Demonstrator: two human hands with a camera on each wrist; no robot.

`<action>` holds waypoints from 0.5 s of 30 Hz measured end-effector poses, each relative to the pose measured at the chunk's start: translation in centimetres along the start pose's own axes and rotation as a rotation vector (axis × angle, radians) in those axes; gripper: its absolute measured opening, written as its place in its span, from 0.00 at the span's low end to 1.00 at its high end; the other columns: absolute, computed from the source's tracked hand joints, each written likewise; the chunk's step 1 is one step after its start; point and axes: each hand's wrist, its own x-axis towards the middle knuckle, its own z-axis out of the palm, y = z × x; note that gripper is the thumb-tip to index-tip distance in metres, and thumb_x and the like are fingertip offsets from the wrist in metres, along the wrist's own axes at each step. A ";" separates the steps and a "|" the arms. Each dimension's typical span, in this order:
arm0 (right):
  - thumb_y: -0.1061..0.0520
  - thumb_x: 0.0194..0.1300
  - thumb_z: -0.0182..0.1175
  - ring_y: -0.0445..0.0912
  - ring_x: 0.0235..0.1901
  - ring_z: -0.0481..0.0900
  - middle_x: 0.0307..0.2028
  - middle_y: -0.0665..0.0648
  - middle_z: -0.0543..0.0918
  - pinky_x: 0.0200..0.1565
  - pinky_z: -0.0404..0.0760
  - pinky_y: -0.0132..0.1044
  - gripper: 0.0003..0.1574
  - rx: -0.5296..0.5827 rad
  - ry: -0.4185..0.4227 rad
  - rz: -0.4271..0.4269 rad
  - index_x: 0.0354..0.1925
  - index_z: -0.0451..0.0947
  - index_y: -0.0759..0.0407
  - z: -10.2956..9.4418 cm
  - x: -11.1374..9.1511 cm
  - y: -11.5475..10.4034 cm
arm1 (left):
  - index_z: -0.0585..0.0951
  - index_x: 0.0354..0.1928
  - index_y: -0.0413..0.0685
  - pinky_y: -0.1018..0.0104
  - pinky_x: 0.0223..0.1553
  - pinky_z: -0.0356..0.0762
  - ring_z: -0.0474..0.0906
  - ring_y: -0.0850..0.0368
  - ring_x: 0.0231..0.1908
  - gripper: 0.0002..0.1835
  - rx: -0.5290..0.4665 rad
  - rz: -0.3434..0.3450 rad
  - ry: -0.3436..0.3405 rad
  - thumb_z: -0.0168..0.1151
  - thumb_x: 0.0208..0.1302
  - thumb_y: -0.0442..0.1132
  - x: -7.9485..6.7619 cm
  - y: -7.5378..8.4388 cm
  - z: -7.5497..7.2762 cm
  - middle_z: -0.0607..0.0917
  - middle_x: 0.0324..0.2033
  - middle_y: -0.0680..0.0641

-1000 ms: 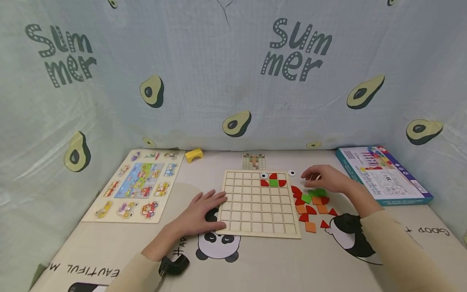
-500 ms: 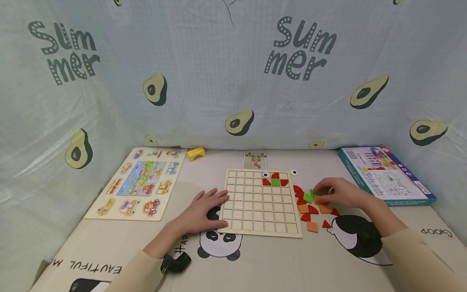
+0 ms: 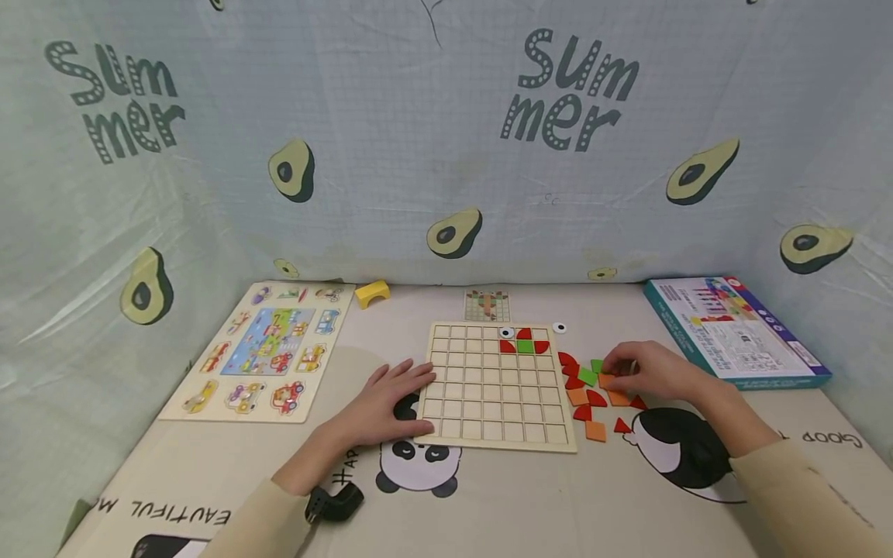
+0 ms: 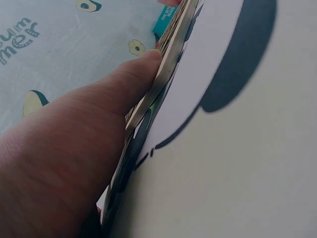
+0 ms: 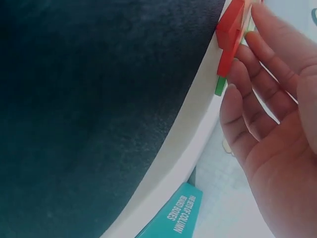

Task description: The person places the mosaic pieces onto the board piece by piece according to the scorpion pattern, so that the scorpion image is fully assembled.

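My left hand point(image 3: 384, 407) lies at the left edge of a wooden grid board point(image 3: 488, 380), fingers spread. In the left wrist view its thumb point(image 4: 141, 67) presses the board's rim point(image 4: 166, 74). At the board's top right sit an eye disc point(image 3: 507, 333), a green square point(image 3: 525, 346) and several red quarter-round tiles point(image 3: 540, 347). My right hand point(image 3: 649, 366) is over the loose tiles right of the board, fingers bent beside an orange square point(image 3: 605, 381) and green tiles point(image 3: 587, 377). In the right wrist view a gap shows between thumb and forefinger, next to red tiles point(image 5: 229, 29).
A pattern card point(image 3: 487, 306) lies behind the board, with another eye disc point(image 3: 560, 328) to its right. A picture puzzle point(image 3: 258, 353) and yellow arch block point(image 3: 372, 294) are at left. A flat box point(image 3: 736, 333) lies at right. A black strap device point(image 3: 335, 502) sits by the left wrist.
My right hand has come down and slightly right onto the loose tiles, then shifted only a little, leaving a green tile more visible. My left hand stays on the board's edge.
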 end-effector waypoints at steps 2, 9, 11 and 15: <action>0.56 0.64 0.71 0.47 0.39 0.76 0.40 0.49 0.82 0.42 0.81 0.35 0.14 -0.014 0.001 -0.001 0.46 0.83 0.58 -0.1 0.1 -0.1 | 0.68 0.75 0.49 0.39 0.73 0.38 0.48 0.43 0.76 0.43 0.000 0.000 -0.001 0.68 0.62 0.61 0.0 0.1 -0.1 0.63 0.75 0.49; 0.58 0.65 0.70 0.47 0.40 0.76 0.41 0.50 0.83 0.43 0.81 0.37 0.12 -0.032 -0.002 0.003 0.46 0.84 0.59 -0.2 0.3 -0.2 | 0.68 0.75 0.49 0.39 0.73 0.38 0.48 0.43 0.76 0.43 0.003 0.005 -0.002 0.68 0.62 0.61 -0.1 0.1 -0.1 0.62 0.76 0.49; 0.58 0.65 0.70 0.47 0.40 0.76 0.42 0.51 0.84 0.44 0.81 0.38 0.13 -0.035 -0.002 0.008 0.47 0.84 0.60 -0.2 0.3 -0.3 | 0.68 0.75 0.49 0.38 0.72 0.38 0.48 0.42 0.76 0.43 0.003 0.008 -0.002 0.68 0.62 0.61 -0.1 0.1 -0.1 0.62 0.76 0.49; 0.57 0.64 0.71 0.48 0.41 0.78 0.43 0.52 0.84 0.45 0.82 0.40 0.16 -0.034 -0.002 0.016 0.48 0.83 0.62 -0.3 0.1 -0.4 | 0.68 0.75 0.49 0.38 0.72 0.38 0.48 0.42 0.76 0.43 0.003 0.012 0.002 0.68 0.62 0.61 -0.1 0.0 -0.1 0.62 0.76 0.49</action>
